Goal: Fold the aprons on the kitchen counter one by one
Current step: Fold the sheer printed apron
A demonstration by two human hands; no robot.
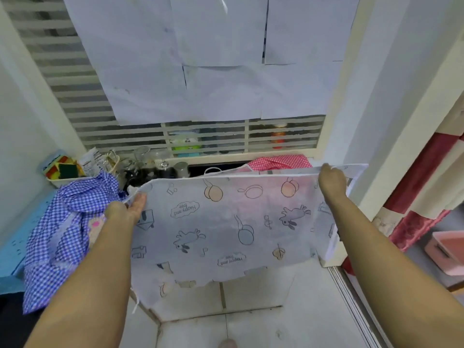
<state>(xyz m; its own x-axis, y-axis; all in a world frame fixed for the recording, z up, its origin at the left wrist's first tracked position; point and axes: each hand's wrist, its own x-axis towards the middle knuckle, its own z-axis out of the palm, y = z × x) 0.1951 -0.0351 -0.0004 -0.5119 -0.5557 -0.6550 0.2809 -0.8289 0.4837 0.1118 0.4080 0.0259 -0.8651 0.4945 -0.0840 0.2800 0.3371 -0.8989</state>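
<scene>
Hanging between both hands, the white apron (pixel 226 227) is spread wide and off the bench (pixel 15 247), its printed sheet dropping in front of it toward the floor tiles. The left grip (pixel 130 207) pinches the top corner on its side; the right grip (pixel 331 182) is curled round the top hem at the other end, so both are clamped on the same cloth. That hem is the long axis: it runs left to right, taut from one hand to the other, with the right end reaching further from the person. Neither hand is nearer the apron, since each already has an end. My guess is that the next fold turns on this line, one corner swinging across to meet the other to halve the width. I count three aprons: this white one in the air, a blue check apron (pixel 62 222) heaped on the bench at the left, and a red check apron (pixel 278 162) bunched at the back.
</scene>
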